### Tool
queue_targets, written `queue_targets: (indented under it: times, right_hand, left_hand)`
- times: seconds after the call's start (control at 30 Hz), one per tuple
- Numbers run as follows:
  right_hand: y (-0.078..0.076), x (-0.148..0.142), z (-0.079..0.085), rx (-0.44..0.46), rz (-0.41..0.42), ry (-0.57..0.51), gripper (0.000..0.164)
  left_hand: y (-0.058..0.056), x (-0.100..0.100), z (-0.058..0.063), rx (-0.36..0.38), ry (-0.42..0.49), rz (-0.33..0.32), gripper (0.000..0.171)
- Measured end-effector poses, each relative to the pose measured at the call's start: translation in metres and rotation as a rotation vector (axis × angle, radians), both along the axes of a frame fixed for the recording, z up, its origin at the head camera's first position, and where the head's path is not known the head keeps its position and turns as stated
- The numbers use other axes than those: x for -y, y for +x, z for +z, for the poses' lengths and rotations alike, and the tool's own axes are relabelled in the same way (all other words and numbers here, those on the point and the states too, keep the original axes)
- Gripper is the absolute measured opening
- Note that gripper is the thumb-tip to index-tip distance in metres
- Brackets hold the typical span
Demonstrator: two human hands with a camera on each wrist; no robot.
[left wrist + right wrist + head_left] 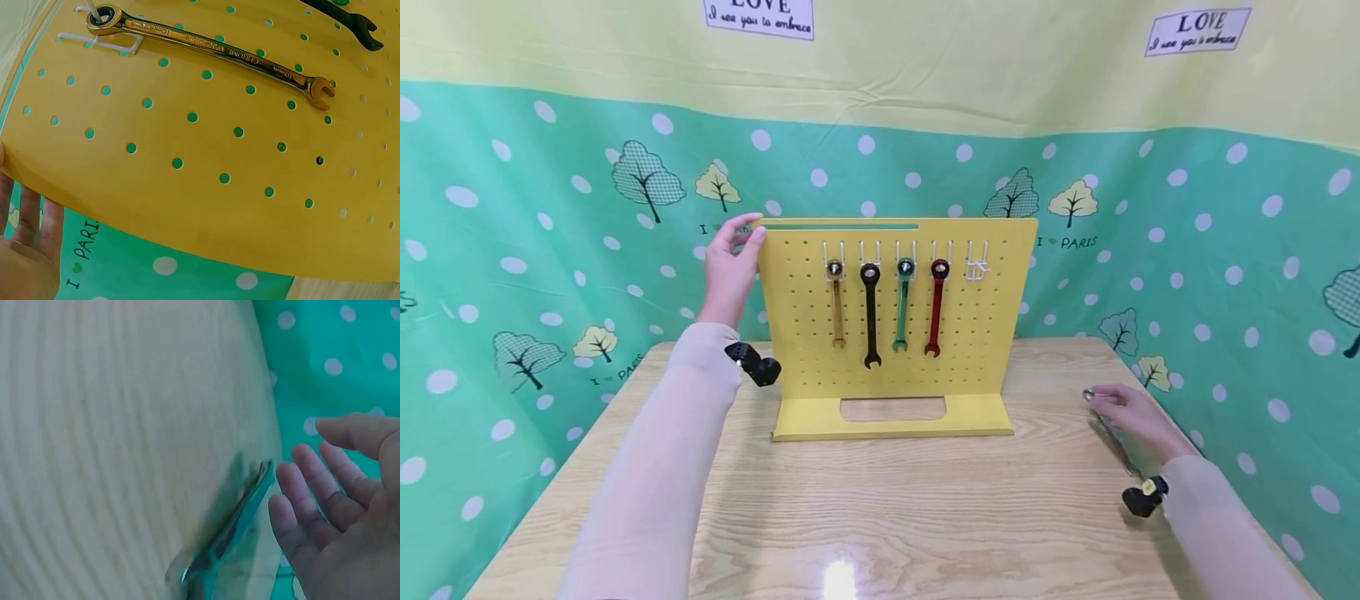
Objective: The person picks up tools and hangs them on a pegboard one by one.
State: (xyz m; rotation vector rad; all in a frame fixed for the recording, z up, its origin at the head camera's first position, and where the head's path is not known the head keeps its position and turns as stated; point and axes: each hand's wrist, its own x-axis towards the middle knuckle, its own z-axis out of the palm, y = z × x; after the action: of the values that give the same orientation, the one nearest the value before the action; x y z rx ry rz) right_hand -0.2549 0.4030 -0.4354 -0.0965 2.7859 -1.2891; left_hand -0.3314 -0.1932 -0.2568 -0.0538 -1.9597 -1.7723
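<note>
A yellow pegboard (895, 367) stands upright on the table. My left hand (732, 271) pinches its upper left corner, thumb in front and fingers behind. On its white hooks hang a gold wrench (225, 53), a black wrench (871, 321), a green wrench (902, 308) and a red wrench (936, 312). At the far right, my right hand (1131, 412) is beside a shiny wrench (228, 534) on the table. In the right wrist view its fingers are loosely extended, the thumb apart from them, and the wrench is blurred, its far end close to the fingertips.
One more white hook (977, 265) sits right of the red wrench, with nothing hanging on it. The pegboard's foot (805, 421) rests on the wooden table (880, 508). Dotted green cloth (550, 242) hangs behind and on both sides, close to the table's right edge.
</note>
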Motion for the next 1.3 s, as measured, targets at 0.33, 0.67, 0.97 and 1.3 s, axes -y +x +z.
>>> queue_targets:
  times: [0.33, 0.67, 0.97, 1.3]
  right_hand:
    - [-0.004, -0.023, -0.013, 0.109, -0.144, 0.051, 0.064]
    - [-0.003, -0.028, -0.017, 0.126, -0.177, 0.084, 0.062]
    - [-0.007, -0.027, -0.022, 0.12, -0.224, 0.074, 0.062]
    - [-0.011, -0.023, -0.024, 0.164, -0.229, 0.076, 0.068]
  left_hand:
    - [0.0, -0.002, -0.001, -0.002, 0.004, 0.004, 0.034]
    - [-0.002, -0.003, -0.001, 0.017, 0.008, 0.005, 0.033]
    - [-0.003, -0.003, -0.001, -0.002, -0.003, 0.004, 0.034]
    - [-0.004, -0.001, -0.002, -0.009, 0.003, 0.006, 0.036]
